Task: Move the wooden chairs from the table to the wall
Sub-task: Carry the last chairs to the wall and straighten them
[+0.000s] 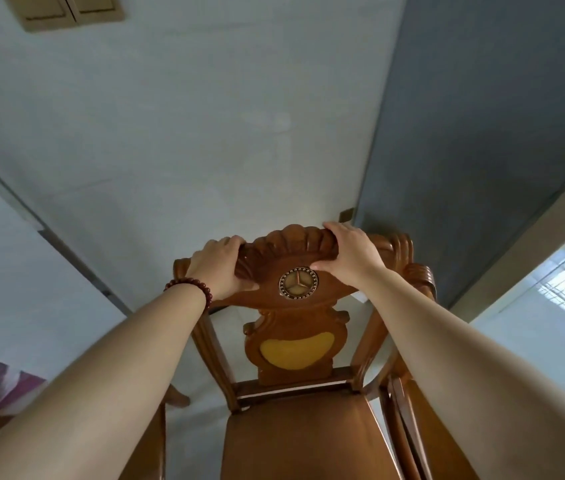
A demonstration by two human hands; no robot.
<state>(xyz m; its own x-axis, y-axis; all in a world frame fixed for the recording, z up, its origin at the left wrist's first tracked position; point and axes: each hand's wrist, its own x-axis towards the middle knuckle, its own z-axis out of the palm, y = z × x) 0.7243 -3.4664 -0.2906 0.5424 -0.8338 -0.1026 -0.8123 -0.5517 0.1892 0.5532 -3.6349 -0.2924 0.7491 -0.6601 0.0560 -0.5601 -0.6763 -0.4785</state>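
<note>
Nearest the camera, two bare forearms are stretched forward over the brown seat of a wooden chair (295, 341), which fills the lower middle of the view. Its carved backrest faces the wall (187, 133), a pale surface met on the right by a grey panel (482, 133). The chair is seen close to that wall, though whether its legs are on the floor cannot be told, since they are hidden below the frame. A second wooden chair (409, 258) is seen just beside the first on the right, its back also towards the wall.

The shell-carved top rail is gripped at both ends. The left hand (220, 266) is closed around the left part of the rail, fingers curled over the top and thumb beneath; a beaded bracelet (187, 289) is worn on that wrist. The right hand (347, 254) is wrapped over the right part in the same manner, thumb pressed below near the round emblem (298, 283).

The step in hand is judged to be the placing of this chair against the wall, beside the one already there. For the next move, the chair should be squared up with its neighbour without knocking it, set firmly down and then released.
</note>
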